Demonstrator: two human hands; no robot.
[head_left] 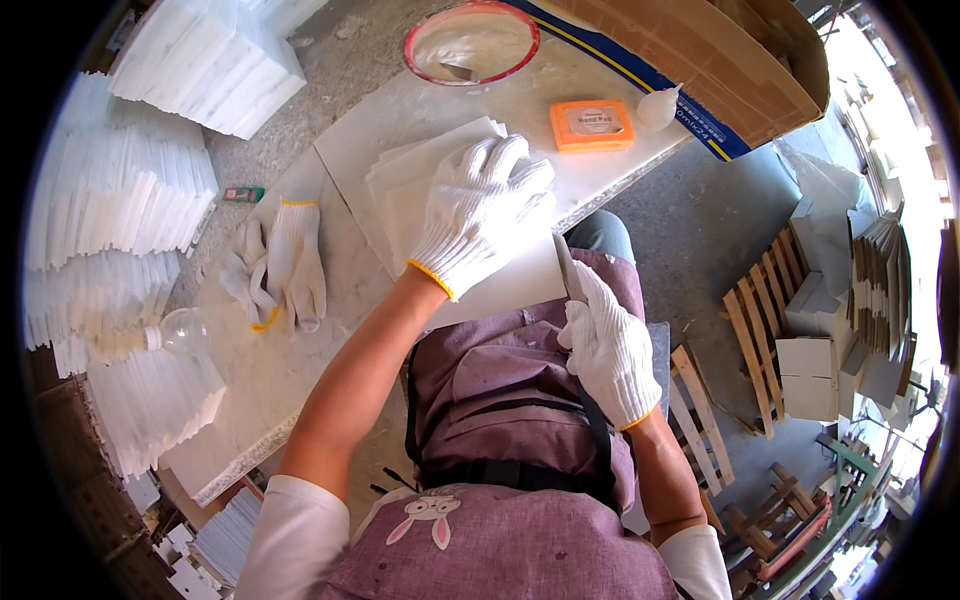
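Both of my hands wear white knit gloves with yellow cuffs. My left hand (488, 208) rests on a white tile (512, 282), its fingers bent down over it; the fingertips are partly hidden. At the tile's right edge, my right hand (610, 350) is closed on a thin grey flat tool (570, 268), whose grip lies inside the glove. The tile's near edge reaches my purple apron (490, 370). Beyond and left of my left hand lie several overlapping white tiles (397, 190) on the stone worktop (300, 365).
A red-rimmed bowl (532, 32) of white material holds a scraper (457, 71). Nearby are an orange package (592, 126), a white squeeze bottle (658, 108) and a cardboard box (690, 50). Spare gloves (297, 265), a clear bottle (184, 331) and stacked white slabs (120, 180) stand left; wooden pallets (757, 335) right.
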